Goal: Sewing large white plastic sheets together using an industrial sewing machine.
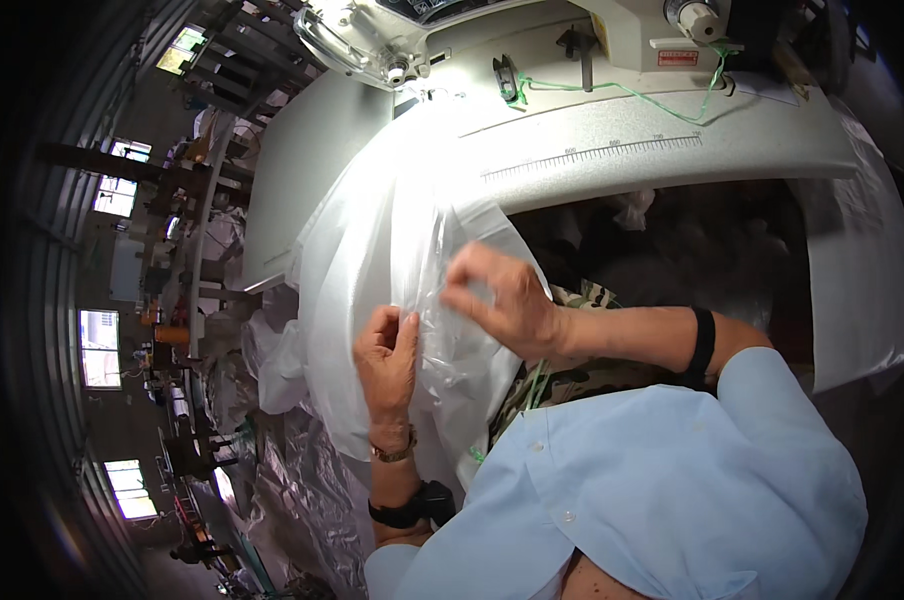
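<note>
A translucent white plastic sheet (347, 265) runs in folds from under the lit head of a sewing machine (397, 72) down to my lap. My left hand (384, 362) is closed on a pleated strip of this sheet, thumb and fingers pinched at its edge. Just to the right, my right hand (512, 305) hovers over the folds with fingers curled toward the thumb. Motion smears its fingertips, so I cannot tell whether they hold anything. The sheet under the machine's foot is washed out by the lamp.
The machine bed (612, 150) carries a printed ruler scale. A green thread (662, 103) loops across the machine's base. More clear plastic (312, 490) is heaped at lower left, and another sheet (862, 270) hangs over the right edge. Cluttered benches stand beyond on the left.
</note>
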The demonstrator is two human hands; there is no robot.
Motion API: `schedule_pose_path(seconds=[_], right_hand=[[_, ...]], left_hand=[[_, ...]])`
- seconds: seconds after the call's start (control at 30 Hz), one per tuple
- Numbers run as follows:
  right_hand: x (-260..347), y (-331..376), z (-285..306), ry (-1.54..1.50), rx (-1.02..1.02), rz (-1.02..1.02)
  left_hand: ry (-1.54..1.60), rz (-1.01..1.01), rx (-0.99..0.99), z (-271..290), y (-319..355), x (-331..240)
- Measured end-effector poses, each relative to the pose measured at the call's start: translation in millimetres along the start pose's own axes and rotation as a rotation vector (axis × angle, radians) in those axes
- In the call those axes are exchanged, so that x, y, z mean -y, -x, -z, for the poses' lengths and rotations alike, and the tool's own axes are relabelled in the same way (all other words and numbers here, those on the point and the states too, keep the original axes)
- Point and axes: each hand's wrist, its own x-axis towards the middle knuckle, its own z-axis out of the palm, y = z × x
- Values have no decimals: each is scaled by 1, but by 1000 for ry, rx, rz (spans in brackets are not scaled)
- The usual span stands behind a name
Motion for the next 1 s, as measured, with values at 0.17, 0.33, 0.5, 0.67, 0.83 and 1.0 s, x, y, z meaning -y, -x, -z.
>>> schedule_pose_path(seconds=[0.17, 0.33, 0.5, 0.67, 0.83, 1.0], right_hand=[[-35, -23, -57, 232, -63, -94], [-36, -13, -50, 207, 725, 110], [-52, 19, 10, 289, 56, 53], [-81, 56, 39, 377, -246, -229], [-86, 60, 36, 153, 162, -458], [-32, 56, 39, 69, 384, -247]], left_hand=[[-427, -202, -56, -10, 3, -36], [-283, -213, -24, -20, 5, -27], [-496, -334, 58, -38, 10, -13], [-599, -338, 161, -67, 8, -5], [-590, -330, 180, -77, 6, 4], [-533, -281, 180, -79, 8, 0]])
